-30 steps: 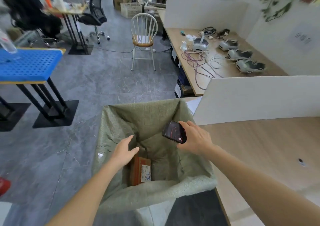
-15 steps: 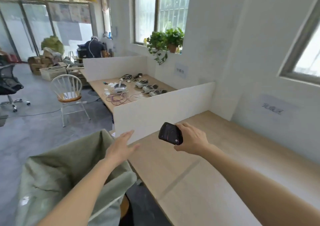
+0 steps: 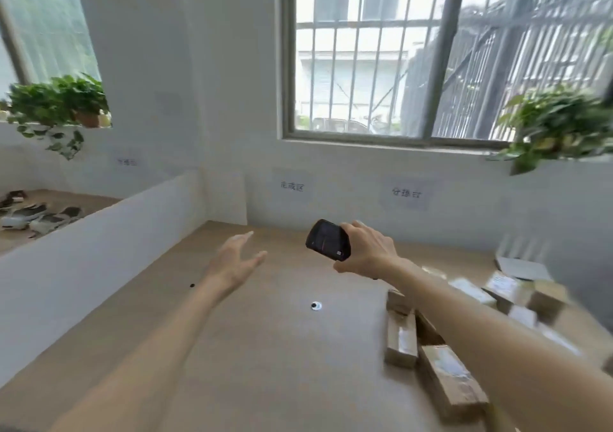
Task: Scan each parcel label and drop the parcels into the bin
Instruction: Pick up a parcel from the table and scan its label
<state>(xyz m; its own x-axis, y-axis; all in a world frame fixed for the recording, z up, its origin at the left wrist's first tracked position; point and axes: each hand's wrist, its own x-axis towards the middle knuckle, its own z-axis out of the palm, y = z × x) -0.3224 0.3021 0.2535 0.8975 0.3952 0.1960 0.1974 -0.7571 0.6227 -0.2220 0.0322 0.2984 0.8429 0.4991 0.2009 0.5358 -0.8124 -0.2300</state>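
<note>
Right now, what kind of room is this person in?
Probably a parcel-sorting workroom in an office. Cardboard parcels with labels lie piled on a long wooden table, the right hand holds a handheld scanner, and paper signs mark zones on the wall.

Right forearm (image 3: 464, 315) crosses over parcels (image 3: 447, 375), hiding parts of several. Parcels right of forearm motion-blurred; labels unreadable, count unclear. Scanner (image 3: 327, 244) partly covered by right hand (image 3: 368, 249); screen content too dim to read. Wall signs (image 3: 406, 194) above parcels blurred, text illegible. Plant (image 3: 560, 126) right of signs smeared, cut by frame edge. Bin out of frame.
</note>
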